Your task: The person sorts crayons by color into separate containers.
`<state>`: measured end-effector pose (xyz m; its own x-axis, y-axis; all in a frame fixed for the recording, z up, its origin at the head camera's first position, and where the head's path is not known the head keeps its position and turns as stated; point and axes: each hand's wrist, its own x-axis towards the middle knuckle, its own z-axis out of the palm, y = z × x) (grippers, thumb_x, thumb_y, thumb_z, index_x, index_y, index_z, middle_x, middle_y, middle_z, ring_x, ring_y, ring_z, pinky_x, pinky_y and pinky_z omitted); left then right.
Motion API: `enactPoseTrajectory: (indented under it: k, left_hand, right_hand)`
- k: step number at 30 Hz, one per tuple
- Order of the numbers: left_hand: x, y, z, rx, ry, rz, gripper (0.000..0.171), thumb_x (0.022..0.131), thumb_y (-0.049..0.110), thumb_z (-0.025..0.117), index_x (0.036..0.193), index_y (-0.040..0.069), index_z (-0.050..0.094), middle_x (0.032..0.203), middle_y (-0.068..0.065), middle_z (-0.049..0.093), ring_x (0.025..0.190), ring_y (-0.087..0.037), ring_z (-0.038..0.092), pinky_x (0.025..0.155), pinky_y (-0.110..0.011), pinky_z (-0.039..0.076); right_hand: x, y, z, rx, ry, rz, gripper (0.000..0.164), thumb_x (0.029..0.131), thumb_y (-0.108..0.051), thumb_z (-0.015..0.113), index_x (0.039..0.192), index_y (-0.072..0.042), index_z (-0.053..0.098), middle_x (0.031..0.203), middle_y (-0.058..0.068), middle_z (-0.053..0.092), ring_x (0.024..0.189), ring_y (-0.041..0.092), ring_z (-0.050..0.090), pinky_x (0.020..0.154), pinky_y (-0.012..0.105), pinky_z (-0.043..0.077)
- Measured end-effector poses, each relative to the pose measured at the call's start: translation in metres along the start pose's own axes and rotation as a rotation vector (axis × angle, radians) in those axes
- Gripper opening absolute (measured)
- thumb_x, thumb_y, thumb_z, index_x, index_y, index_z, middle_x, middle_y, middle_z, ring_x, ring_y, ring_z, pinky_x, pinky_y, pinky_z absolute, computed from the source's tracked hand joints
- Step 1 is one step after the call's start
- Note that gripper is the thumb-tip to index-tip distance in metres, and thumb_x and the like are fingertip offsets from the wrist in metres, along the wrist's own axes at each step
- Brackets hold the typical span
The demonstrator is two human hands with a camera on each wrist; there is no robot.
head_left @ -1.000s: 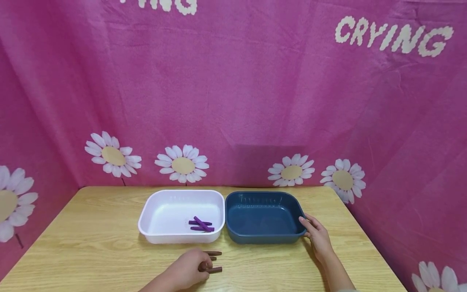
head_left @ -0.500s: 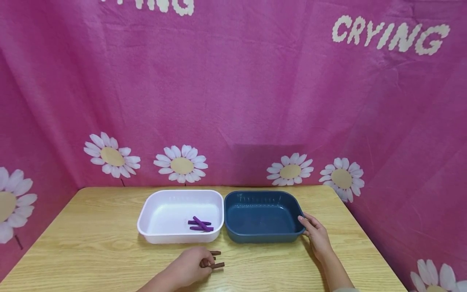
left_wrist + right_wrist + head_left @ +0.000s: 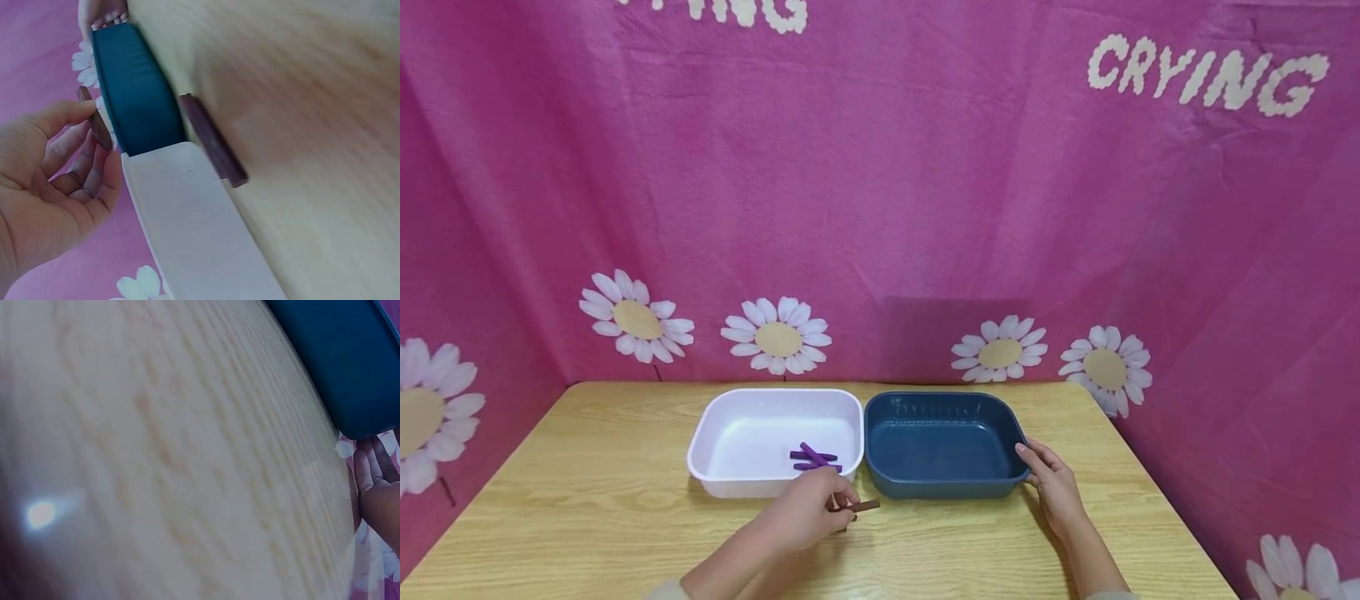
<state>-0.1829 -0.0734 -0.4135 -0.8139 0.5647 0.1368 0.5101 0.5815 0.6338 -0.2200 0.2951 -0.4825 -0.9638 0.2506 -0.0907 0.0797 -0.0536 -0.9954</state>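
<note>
My left hand [image 3: 808, 508] pinches a brown crayon [image 3: 867, 505] between thumb and fingers, held above the table just in front of the white bin [image 3: 730, 485]. In the left wrist view the held crayon [image 3: 99, 128] slants from the thumb tip. More brown crayons [image 3: 214, 140] lie side by side on the table below, mostly hidden behind the hand in the head view. Several purple crayons [image 3: 812, 455] lie crossed inside the white bin. My right hand [image 3: 1054, 487] grips the right side of the dark blue bin [image 3: 940, 488], thumb at the rim and fingers against the outer wall.
Both bins stand side by side on the wooden table [image 3: 587, 500], their near corners meeting. Behind and beside the table hangs a pink cloth [image 3: 880, 208] with daisies and lettering.
My left hand has lifted one brown crayon off the table and moved it forward and right, up to the white bin's front. My right hand stays on the blue bin.
</note>
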Motion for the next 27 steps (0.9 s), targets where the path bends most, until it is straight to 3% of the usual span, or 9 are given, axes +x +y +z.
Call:
enactPoseTrajectory:
  k: [4, 12, 20, 27]
  left_hand:
    - [0.008, 0.004, -0.004, 0.003, 0.014, 0.006, 0.007, 0.078, 0.007, 0.068, 0.084, 0.01, 0.072, 0.07, 0.006, 0.056, 0.063, -0.001, 0.047, 0.057, -0.018, 0.041]
    - [0.023, 0.012, -0.009, 0.004, 0.049, 0.026, 0.008, 0.079, 0.005, 0.066, 0.085, 0.007, 0.071, 0.074, 0.003, 0.058, 0.067, -0.006, 0.05, 0.058, -0.02, 0.042]
    - [0.036, 0.013, -0.007, 0.003, 0.07, 0.008, 0.006, 0.079, 0.007, 0.067, 0.084, 0.009, 0.071, 0.073, 0.003, 0.057, 0.068, -0.009, 0.05, 0.058, -0.02, 0.041]
    - [0.047, 0.014, -0.005, -0.018, 0.046, -0.043, 0.009, 0.081, 0.009, 0.066, 0.09, 0.009, 0.07, 0.075, 0.003, 0.058, 0.068, -0.01, 0.049, 0.058, -0.021, 0.042]
  right_hand:
    - [0.002, 0.001, 0.0, 0.004, -0.003, -0.005, 0.038, 0.089, -0.031, 0.062, 0.121, -0.011, 0.056, 0.097, -0.018, 0.064, 0.086, 0.0, 0.061, 0.077, 0.018, 0.049]
    - [0.003, 0.0, 0.0, 0.007, -0.007, -0.026, 0.037, 0.09, -0.028, 0.061, 0.12, -0.008, 0.057, 0.094, -0.018, 0.065, 0.086, 0.0, 0.061, 0.076, 0.018, 0.049]
    - [0.002, 0.003, -0.002, 0.007, 0.008, -0.021, 0.041, 0.089, -0.027, 0.062, 0.122, -0.003, 0.055, 0.094, -0.015, 0.065, 0.084, 0.001, 0.062, 0.076, 0.017, 0.05]
    - [0.003, 0.004, -0.002, -0.004, 0.008, -0.009, 0.034, 0.088, -0.03, 0.063, 0.115, -0.009, 0.058, 0.096, -0.014, 0.065, 0.085, 0.002, 0.062, 0.078, 0.017, 0.05]
